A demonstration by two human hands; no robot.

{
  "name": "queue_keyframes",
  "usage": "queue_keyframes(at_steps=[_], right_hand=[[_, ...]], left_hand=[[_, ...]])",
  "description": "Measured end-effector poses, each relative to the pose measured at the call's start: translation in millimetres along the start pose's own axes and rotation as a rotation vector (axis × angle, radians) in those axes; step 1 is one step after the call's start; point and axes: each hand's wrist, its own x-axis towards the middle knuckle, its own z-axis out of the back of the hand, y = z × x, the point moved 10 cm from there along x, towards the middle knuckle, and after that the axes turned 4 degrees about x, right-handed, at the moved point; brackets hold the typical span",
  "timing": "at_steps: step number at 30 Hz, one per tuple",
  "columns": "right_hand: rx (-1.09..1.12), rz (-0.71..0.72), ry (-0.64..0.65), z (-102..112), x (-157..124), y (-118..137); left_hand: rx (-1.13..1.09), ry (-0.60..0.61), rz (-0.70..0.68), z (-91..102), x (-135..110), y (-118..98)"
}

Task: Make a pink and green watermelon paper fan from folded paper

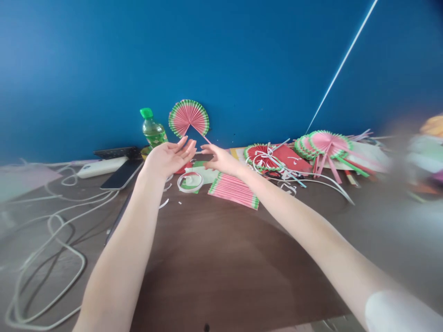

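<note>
A pink pleated paper fan (188, 115) with a green and white rim stands spread in a near-full round against the blue wall, a wedge-shaped gap at its bottom. Just below it, my left hand (169, 157) is palm up with the fingers stretched out. My right hand (223, 159) is beside the fan's lower right end, its thumb and fingers apart; whether it touches that end I cannot tell. Under my hands lie a roll of white tape (190, 182) and a flat pleated pink paper strip (235, 190) with green edges.
A green-capped bottle (153, 129) stands at the wall, near a phone (122, 174) and a white power bank (102, 167). White cables (65, 249) loop over the left of the table. Further right are a red fan (263, 156), several pink fans (327, 143) and paper scraps.
</note>
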Motion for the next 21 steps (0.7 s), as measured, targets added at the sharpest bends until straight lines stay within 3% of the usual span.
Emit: queue_keyframes(at_steps=[3, 6, 10, 13, 16, 21], right_hand=[[0.257, -0.020, 0.126, -25.7, 9.7, 4.4], [0.408, -0.045, 0.228, -37.8, 4.0, 6.5], [0.405, -0.067, 0.341, -37.4, -16.2, 5.0], [0.280, -0.071, 0.282, -21.3, -26.8, 0.2], [0.165, -0.074, 0.202, -4.0, -34.4, -4.5], [0.108, -0.112, 0.117, 16.9, -40.5, -15.6]], left_hand=[[-0.074, 0.044, 0.019, -10.1, -4.0, 1.3], [-0.048, 0.055, 0.028, -14.9, -7.0, 1.3], [-0.041, 0.039, 0.018, -17.4, -7.4, 1.4], [-0.025, 0.048, 0.025, -20.4, -7.2, 6.2], [0.157, 0.082, 0.058, -23.8, -8.5, 16.1], [0.801, 0.159, 0.054, -25.7, -9.5, 29.9]])
